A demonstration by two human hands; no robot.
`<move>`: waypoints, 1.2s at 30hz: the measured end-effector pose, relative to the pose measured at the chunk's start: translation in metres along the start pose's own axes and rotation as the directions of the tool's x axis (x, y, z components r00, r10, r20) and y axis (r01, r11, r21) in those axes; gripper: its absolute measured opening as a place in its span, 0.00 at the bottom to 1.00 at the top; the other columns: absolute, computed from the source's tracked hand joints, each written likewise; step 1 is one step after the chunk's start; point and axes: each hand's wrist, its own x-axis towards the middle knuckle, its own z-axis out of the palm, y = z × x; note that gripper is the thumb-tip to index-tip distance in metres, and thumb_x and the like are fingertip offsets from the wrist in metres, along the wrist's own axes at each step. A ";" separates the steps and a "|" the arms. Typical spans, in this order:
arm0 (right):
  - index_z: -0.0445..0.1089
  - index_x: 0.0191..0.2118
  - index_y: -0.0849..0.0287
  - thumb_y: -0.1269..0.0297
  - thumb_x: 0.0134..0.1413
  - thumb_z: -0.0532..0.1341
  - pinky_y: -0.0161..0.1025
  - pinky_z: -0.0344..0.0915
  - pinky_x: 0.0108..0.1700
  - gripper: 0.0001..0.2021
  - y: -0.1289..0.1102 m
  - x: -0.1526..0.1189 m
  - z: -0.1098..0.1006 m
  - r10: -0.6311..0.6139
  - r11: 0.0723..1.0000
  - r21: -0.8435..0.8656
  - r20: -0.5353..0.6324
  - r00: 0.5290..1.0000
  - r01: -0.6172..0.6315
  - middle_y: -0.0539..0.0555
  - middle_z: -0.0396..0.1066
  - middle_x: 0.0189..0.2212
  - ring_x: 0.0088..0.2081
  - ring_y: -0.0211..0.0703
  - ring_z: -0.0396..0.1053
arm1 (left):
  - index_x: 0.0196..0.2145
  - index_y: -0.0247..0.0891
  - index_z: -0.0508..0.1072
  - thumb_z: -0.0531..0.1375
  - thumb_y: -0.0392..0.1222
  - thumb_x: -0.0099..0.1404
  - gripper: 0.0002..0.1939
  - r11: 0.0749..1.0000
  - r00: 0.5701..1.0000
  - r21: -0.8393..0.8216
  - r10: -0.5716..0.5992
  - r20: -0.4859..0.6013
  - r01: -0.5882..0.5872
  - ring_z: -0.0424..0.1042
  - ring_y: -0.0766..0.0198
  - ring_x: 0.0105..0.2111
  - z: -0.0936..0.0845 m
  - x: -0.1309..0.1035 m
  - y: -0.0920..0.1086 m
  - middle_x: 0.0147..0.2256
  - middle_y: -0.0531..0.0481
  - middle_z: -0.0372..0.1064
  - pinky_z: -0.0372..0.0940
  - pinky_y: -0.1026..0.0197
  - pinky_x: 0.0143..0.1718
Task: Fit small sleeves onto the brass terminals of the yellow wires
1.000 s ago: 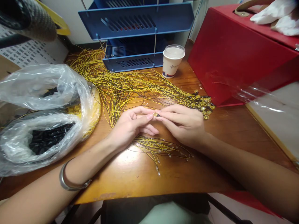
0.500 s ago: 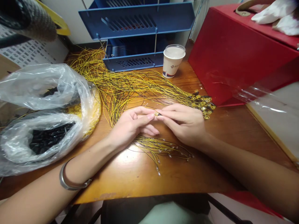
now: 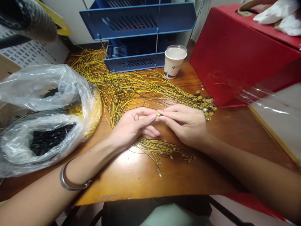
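Between the fingertips of both hands is a small yellow-and-black wire end piece [image 3: 159,115]. My left hand [image 3: 135,124] pinches its left side with thumb and forefinger, while the other fingers curl loosely below. From the right, my right hand [image 3: 188,122] closes its fingertips on the same piece. Below the hands lies a bunch of yellow and black wires [image 3: 152,145] with clear tips. Behind them spreads a larger bundle of wires [image 3: 131,83], whose right ends carry yellow hexagonal caps [image 3: 207,105].
Plastic bags [image 3: 77,125] holding black parts and yellow rings stand at left. A blue tray rack [image 3: 138,22] is at the back, with a paper cup [image 3: 174,62] beside it. The red box [image 3: 237,53] stands at right on the wooden table [image 3: 113,185].
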 end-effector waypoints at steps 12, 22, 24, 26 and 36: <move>0.81 0.39 0.59 0.72 0.59 0.64 0.32 0.74 0.39 0.08 0.000 0.002 -0.002 -0.022 1.000 -0.004 0.009 1.000 0.022 0.54 0.80 0.34 0.34 0.37 0.77 | 0.38 0.31 0.73 0.72 0.44 0.56 0.18 1.000 1.000 -0.005 -0.008 0.012 0.008 0.77 0.66 0.21 0.000 0.000 0.001 0.25 0.49 0.77 0.73 0.71 0.25; 0.81 0.38 0.61 0.74 0.57 0.65 0.31 0.74 0.39 0.07 0.000 0.004 -0.004 -0.028 0.997 0.072 0.010 1.000 0.028 0.55 0.80 0.33 0.34 0.36 0.77 | 0.38 0.32 0.71 0.74 0.48 0.53 0.23 1.000 0.999 0.007 -0.021 0.036 0.020 0.77 0.66 0.21 -0.001 0.000 0.001 0.25 0.50 0.77 0.74 0.70 0.26; 0.81 0.38 0.60 0.73 0.57 0.65 0.31 0.74 0.39 0.07 0.000 0.005 -0.005 -0.028 0.997 0.069 0.013 1.000 0.027 0.55 0.80 0.33 0.33 0.36 0.76 | 0.38 0.33 0.71 0.74 0.48 0.53 0.23 1.000 0.999 0.014 -0.019 0.038 0.018 0.77 0.65 0.21 -0.001 -0.001 0.001 0.24 0.50 0.77 0.73 0.69 0.26; 0.81 0.38 0.60 0.73 0.58 0.65 0.31 0.74 0.38 0.07 -0.001 0.005 -0.005 -0.028 0.998 0.065 0.014 1.000 0.027 0.54 0.80 0.33 0.33 0.36 0.76 | 0.38 0.33 0.71 0.74 0.49 0.53 0.24 1.000 0.999 0.017 -0.016 0.041 0.015 0.77 0.66 0.21 -0.001 -0.001 0.000 0.24 0.51 0.77 0.73 0.69 0.26; 0.81 0.38 0.59 0.73 0.58 0.65 0.31 0.75 0.37 0.07 -0.004 0.003 -0.004 -0.052 0.998 0.023 -0.023 0.998 0.052 0.54 0.80 0.33 0.33 0.36 0.77 | 0.38 0.33 0.71 0.74 0.50 0.53 0.23 1.000 0.997 0.000 -0.009 0.071 0.009 0.77 0.66 0.21 0.000 0.000 0.001 0.25 0.51 0.77 0.73 0.70 0.26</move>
